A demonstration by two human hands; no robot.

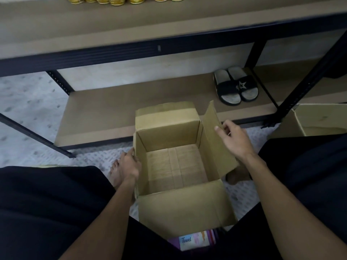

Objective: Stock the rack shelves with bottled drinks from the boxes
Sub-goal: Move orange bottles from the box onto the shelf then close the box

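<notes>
Box sits open on the floor between your knees, bare cardboard bottom showing, just near the rack's lower shelf. Your L hand grips the box's left rim, fingers curled round the edge. Your R hand pinches the upright right flap, thumb on its inner face, fingers behind. Bottles w/ gold wrap stand in a row on the upper shelf, far side, only their bases in view. 1 pair of black slides lies at the lower shelf's right end. 2nd box sits far right; towel pack lies nearest you.
</notes>
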